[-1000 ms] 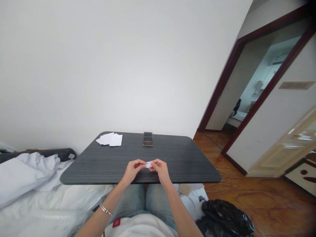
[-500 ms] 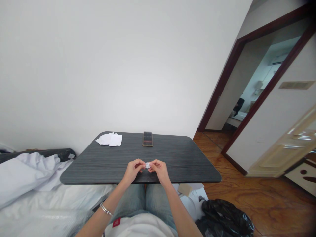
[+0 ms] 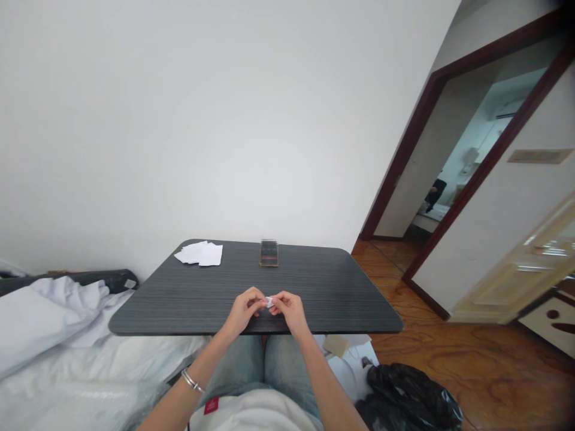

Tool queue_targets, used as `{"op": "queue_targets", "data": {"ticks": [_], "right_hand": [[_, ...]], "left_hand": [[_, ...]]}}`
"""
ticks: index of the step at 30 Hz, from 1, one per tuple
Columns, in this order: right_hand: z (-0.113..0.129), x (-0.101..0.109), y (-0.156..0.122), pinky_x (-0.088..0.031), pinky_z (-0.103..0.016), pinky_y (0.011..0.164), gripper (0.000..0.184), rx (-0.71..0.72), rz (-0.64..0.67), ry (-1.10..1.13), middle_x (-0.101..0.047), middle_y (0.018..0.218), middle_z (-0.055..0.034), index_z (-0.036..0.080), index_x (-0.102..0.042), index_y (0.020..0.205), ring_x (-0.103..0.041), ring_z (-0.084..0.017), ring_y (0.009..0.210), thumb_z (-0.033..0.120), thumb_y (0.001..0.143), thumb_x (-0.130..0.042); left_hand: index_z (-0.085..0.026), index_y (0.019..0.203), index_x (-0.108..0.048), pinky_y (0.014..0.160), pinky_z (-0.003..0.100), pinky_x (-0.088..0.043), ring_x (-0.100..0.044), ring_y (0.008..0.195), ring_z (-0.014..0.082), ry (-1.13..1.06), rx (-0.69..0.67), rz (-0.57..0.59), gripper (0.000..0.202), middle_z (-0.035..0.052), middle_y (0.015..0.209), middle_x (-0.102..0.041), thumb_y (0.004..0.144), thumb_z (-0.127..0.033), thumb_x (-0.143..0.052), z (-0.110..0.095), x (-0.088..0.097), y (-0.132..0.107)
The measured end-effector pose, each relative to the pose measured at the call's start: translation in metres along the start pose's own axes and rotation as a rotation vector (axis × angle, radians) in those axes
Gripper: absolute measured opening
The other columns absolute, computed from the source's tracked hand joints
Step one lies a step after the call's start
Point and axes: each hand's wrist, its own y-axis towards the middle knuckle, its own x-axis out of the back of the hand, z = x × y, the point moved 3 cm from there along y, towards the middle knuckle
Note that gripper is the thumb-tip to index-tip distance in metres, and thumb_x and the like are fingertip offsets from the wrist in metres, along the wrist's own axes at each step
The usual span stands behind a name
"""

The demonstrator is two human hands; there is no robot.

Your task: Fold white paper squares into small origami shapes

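A small folded piece of white paper (image 3: 269, 302) is pinched between my left hand (image 3: 242, 308) and my right hand (image 3: 290, 311), and the fingers cover much of it. Both hands hover over the near part of a dark grey wood-grain table (image 3: 323, 299). Several loose white paper sheets (image 3: 198, 254) lie at its far left. A smartphone (image 3: 269, 253) stands or leans near the far edge, its screen blurred. A silver bangle (image 3: 192, 381) circles my left wrist.
White bedding (image 3: 54, 323) lies left of the table. A black plastic bag (image 3: 406, 398) sits on the wooden floor at lower right, beside cardboard and white packaging (image 3: 348, 359). A cream door (image 3: 516, 278) stands ajar at right. A dark-clothed person (image 3: 435, 193) is visible through the doorway.
My fingers have closed in around the small paper, which shows less than before. The hands have drawn slightly closer together. The distant person in the doorway has shifted slightly.
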Motion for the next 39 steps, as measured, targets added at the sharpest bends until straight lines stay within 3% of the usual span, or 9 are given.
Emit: {"op": "queue_targets", "data": {"ticks": [11,18,26,34,39], "right_hand": [[-0.001,0.002,0.000,-0.048,-0.023,0.047,0.019,0.025,-0.033,-0.010,-0.061,0.054,-0.0009,0.014,-0.065,0.072,-0.056,-0.012,0.048,0.031,0.067,-0.061],[0.003,0.003,-0.001,-0.049,-0.025,0.052,0.015,0.048,-0.086,0.019,-0.064,0.062,-0.0018,0.015,-0.065,0.074,-0.058,-0.014,0.055,0.028,0.066,-0.062],[0.009,0.004,-0.003,-0.046,-0.023,0.049,0.013,0.086,-0.106,0.030,-0.065,0.067,-0.0024,0.016,-0.065,0.075,-0.057,-0.015,0.061,0.025,0.066,-0.062],[0.007,0.002,-0.004,-0.046,-0.023,0.048,0.012,0.091,-0.078,0.010,-0.065,0.069,-0.0025,0.016,-0.065,0.073,-0.058,-0.014,0.059,0.025,0.066,-0.062],[0.007,0.001,-0.004,-0.046,-0.024,0.048,0.012,0.092,-0.081,-0.016,-0.064,0.067,-0.0027,0.016,-0.065,0.072,-0.058,-0.014,0.057,0.026,0.066,-0.061]], "left_hand": [[-0.014,0.075,-0.059,0.046,0.019,-0.045,-0.051,0.061,0.0110,-0.074,0.033,-0.010,0.018,0.0026,0.077,-0.053,0.069,-0.030,-0.058,0.000,-0.001,0.000],[-0.012,0.078,-0.057,0.055,0.023,-0.048,-0.055,0.065,0.0129,-0.203,0.097,-0.110,0.019,0.0034,0.079,-0.058,0.067,-0.028,-0.060,0.003,0.006,0.000],[-0.011,0.085,-0.055,0.057,0.024,-0.048,-0.058,0.065,0.0129,-0.385,0.215,-0.091,0.026,0.0043,0.074,-0.062,0.065,-0.025,-0.063,0.011,0.008,0.000],[-0.010,0.070,-0.062,0.057,0.024,-0.049,-0.057,0.056,0.0120,-0.344,0.220,-0.122,0.019,0.0024,0.061,-0.063,0.062,-0.027,-0.065,0.008,0.007,-0.001],[-0.011,0.067,-0.064,0.054,0.024,-0.049,-0.058,0.061,0.0147,-0.285,0.149,-0.164,0.017,0.0047,0.070,-0.064,0.061,-0.026,-0.065,0.007,0.008,0.000]]}}
